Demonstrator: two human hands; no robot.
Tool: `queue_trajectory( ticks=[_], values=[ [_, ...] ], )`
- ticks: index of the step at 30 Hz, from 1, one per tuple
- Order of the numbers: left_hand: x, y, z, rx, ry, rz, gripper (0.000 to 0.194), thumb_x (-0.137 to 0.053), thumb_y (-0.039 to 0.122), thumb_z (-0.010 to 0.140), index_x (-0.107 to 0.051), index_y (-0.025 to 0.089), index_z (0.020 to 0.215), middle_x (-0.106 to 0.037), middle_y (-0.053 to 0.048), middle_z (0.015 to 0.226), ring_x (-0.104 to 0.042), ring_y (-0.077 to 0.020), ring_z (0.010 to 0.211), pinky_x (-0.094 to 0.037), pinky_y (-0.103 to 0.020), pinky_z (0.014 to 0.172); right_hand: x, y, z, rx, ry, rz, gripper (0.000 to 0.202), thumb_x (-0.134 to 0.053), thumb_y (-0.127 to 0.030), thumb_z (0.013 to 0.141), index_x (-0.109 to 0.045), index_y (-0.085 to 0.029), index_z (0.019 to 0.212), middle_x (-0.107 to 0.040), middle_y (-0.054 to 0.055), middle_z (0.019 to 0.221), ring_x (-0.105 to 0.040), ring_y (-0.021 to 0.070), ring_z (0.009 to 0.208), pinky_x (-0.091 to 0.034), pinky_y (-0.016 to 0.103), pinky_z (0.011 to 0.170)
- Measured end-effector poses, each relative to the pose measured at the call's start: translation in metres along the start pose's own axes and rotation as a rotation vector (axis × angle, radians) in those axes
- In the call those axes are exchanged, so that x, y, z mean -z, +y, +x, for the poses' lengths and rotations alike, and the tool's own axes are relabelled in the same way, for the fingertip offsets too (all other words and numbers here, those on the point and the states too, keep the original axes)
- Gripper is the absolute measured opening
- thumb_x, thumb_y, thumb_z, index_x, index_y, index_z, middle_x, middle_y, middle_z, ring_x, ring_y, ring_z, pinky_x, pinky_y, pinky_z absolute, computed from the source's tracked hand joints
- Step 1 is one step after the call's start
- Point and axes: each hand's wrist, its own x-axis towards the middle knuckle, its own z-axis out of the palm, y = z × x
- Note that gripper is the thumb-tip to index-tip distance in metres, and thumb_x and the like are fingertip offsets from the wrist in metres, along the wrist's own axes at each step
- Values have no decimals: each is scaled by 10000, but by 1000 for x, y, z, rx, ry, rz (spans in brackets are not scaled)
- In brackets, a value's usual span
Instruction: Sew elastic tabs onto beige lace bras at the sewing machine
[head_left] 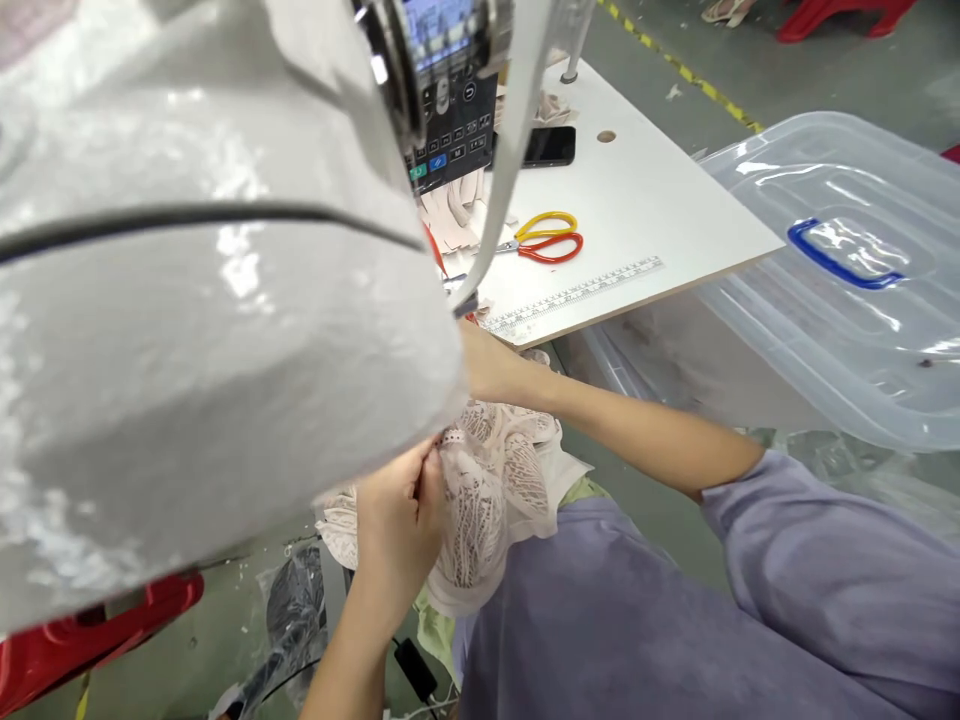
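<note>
Pale pink lace fabric hangs over the lap, below the front edge of the white table. My left hand pinches a dotted band at the top of this lace. My right hand reaches in at the table's edge, just above the lace; its fingers are hidden behind a large glossy, pale machine cover that fills the left of the view. A white strip hangs down in front of the machine's control panel.
On the white table lie scissors with yellow and red handles, a black phone, fabric pieces and a printed ruler. A clear lidded bin stands at the right, a red stool at lower left.
</note>
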Motion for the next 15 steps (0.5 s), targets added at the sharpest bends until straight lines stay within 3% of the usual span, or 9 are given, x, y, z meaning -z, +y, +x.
queue_trajectory(
  ticks=[6, 15],
  values=[
    [-3, -7, -5, -118, 111, 168, 296, -530, 208, 969, -749, 183, 1166, -798, -50, 822, -749, -176, 704, -572, -247, 690, -3, 2, 0, 43, 77, 124, 141, -618, -131, 781, -601, -175, 913, -636, 67, 1034, -577, 213, 960, -476, 325, 806],
    [-6, -18, -10, -182, 187, 231, 257, -570, 223, 963, -758, 205, 1137, -809, -38, 894, -741, -144, 683, -537, -205, 643, -9, 6, 0, 76, 127, 32, 106, -655, -150, 822, -637, -165, 925, -625, 82, 1098, -575, 207, 1016, -445, 334, 873]
  ],
)
